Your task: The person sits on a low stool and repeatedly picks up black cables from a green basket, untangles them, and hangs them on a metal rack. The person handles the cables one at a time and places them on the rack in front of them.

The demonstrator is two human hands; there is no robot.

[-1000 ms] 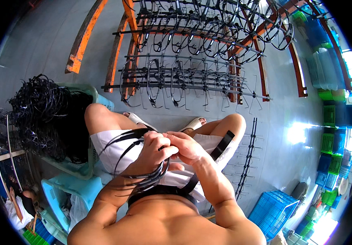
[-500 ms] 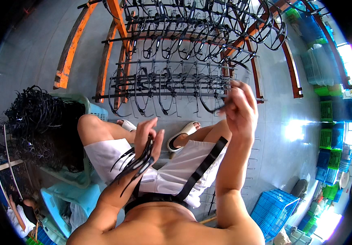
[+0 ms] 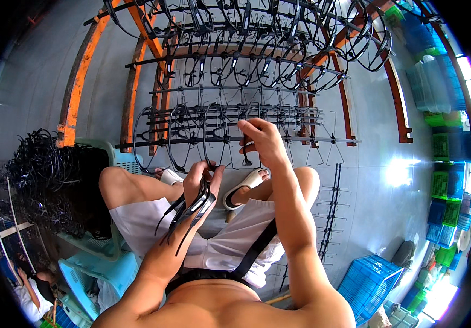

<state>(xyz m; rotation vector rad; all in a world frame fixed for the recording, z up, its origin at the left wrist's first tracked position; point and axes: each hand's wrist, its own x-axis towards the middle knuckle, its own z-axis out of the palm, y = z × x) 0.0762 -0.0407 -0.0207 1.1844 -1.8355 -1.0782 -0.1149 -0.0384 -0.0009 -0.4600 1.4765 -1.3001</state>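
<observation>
Several thin black curved bands [image 3: 196,203] lie across my left hand [image 3: 201,180], their loose ends hanging over the wrist. Its fingers are curled, closed on the bands just below the lowest rack row. My right hand [image 3: 260,143] reaches to the middle of that row, fingers pinched around a dark curved band [image 3: 247,162]; most of this piece is hidden behind the fingers. To the left of it, looped black bands [image 3: 176,142] hang from the lowest bar [image 3: 159,143]. Bare wire hooks [image 3: 315,157] show on the right of this row.
Orange rack posts [image 3: 74,93] stand ahead, with upper rows of hanging bands [image 3: 241,60]. At left, a pale green basket [image 3: 123,158] bears a heap of black bands [image 3: 49,164]. A blue crate [image 3: 368,284] sits at lower right. A person [image 3: 33,295] is at lower left.
My right hand has moved left along the lowest row, from its right end to the middle. My left hand, still holding bands, has shifted slightly right. The view has shifted a little.
</observation>
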